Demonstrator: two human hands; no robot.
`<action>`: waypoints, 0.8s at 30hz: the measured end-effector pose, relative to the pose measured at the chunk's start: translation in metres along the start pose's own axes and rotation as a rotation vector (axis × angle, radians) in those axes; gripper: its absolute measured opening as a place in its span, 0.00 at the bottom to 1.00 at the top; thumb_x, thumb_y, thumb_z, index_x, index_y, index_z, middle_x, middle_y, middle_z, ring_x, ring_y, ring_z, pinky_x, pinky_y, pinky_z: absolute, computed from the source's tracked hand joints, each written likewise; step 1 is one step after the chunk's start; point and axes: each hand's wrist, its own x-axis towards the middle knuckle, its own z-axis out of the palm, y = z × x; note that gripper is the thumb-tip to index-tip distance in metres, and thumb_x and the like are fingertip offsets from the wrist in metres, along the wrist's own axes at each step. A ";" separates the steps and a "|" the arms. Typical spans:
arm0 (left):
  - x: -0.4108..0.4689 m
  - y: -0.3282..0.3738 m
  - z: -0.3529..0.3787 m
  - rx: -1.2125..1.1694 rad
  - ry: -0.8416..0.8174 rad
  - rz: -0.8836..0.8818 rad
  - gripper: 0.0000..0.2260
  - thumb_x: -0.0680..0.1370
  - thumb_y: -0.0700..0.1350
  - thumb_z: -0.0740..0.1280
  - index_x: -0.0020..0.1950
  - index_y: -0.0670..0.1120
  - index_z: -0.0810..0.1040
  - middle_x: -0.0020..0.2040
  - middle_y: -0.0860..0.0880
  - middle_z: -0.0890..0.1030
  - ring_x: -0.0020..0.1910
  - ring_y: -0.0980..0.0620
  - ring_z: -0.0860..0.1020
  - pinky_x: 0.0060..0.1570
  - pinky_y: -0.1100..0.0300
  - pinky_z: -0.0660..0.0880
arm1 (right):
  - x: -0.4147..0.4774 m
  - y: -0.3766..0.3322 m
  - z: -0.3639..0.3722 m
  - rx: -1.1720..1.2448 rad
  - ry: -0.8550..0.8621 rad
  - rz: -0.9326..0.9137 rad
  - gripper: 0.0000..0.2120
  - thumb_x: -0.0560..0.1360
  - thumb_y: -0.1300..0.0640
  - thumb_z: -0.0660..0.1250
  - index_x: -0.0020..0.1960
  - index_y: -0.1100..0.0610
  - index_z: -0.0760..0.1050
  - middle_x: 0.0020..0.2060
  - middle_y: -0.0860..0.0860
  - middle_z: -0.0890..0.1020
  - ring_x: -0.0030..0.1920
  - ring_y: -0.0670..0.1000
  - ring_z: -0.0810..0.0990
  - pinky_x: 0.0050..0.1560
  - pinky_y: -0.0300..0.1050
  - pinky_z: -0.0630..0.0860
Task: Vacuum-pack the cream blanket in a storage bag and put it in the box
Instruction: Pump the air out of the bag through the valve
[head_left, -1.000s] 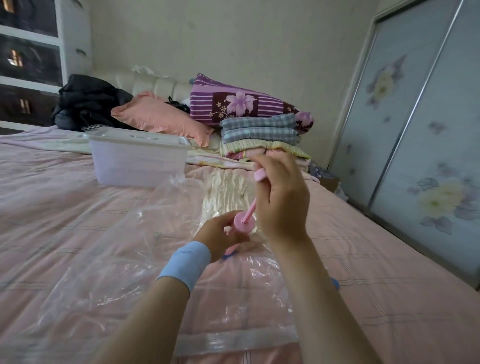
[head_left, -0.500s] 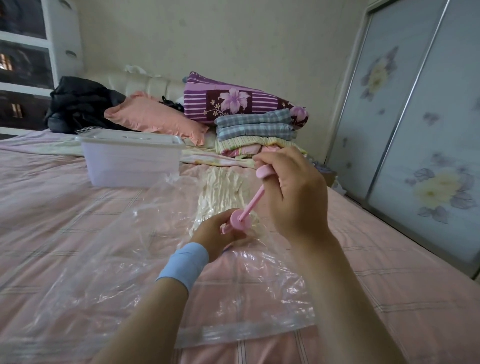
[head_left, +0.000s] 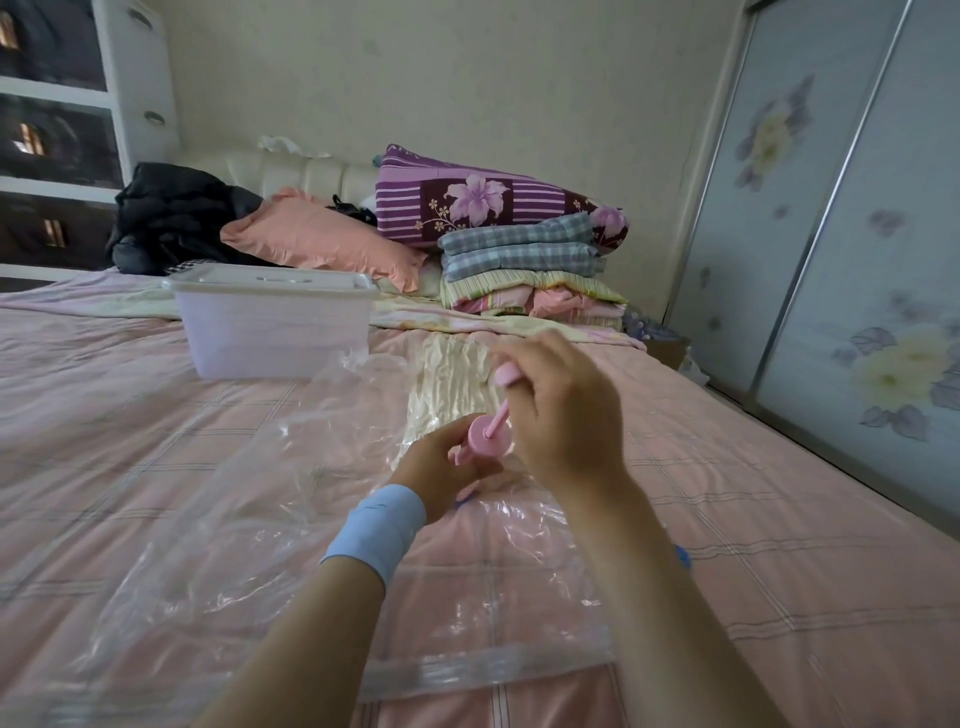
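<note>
Showing tight ridges, cream blanket (head_left: 451, 382) lies inside bag (head_left: 249, 525).

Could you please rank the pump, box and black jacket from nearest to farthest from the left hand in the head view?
1. Pump, in the left hand.
2. Box, ahead left.
3. Black jacket, far back left.

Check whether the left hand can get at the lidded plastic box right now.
Probably yes, but not while occupied. The left hand grips the pink pump, so it must let go first. Between it and the box lies only slack clear bag on the bed; nothing stands in the way.
</note>
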 end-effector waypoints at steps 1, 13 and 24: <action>0.001 -0.001 -0.001 -0.010 -0.003 0.003 0.20 0.70 0.49 0.77 0.54 0.70 0.77 0.52 0.59 0.82 0.54 0.56 0.78 0.47 0.68 0.72 | 0.009 -0.005 -0.010 0.002 0.077 -0.045 0.11 0.79 0.57 0.63 0.52 0.57 0.83 0.44 0.51 0.82 0.41 0.53 0.79 0.37 0.49 0.76; -0.004 -0.004 0.005 0.097 -0.056 0.000 0.10 0.73 0.41 0.68 0.43 0.58 0.76 0.36 0.55 0.78 0.40 0.52 0.76 0.39 0.67 0.72 | -0.067 0.023 0.050 -0.117 -0.250 0.106 0.14 0.75 0.52 0.58 0.50 0.53 0.82 0.46 0.46 0.79 0.43 0.51 0.78 0.32 0.42 0.71; -0.001 -0.009 0.002 0.000 0.003 0.010 0.22 0.69 0.49 0.77 0.55 0.73 0.76 0.55 0.60 0.82 0.58 0.53 0.78 0.63 0.54 0.72 | 0.022 -0.008 -0.014 -0.035 0.080 -0.099 0.10 0.79 0.59 0.63 0.53 0.58 0.83 0.46 0.51 0.83 0.45 0.52 0.80 0.41 0.48 0.77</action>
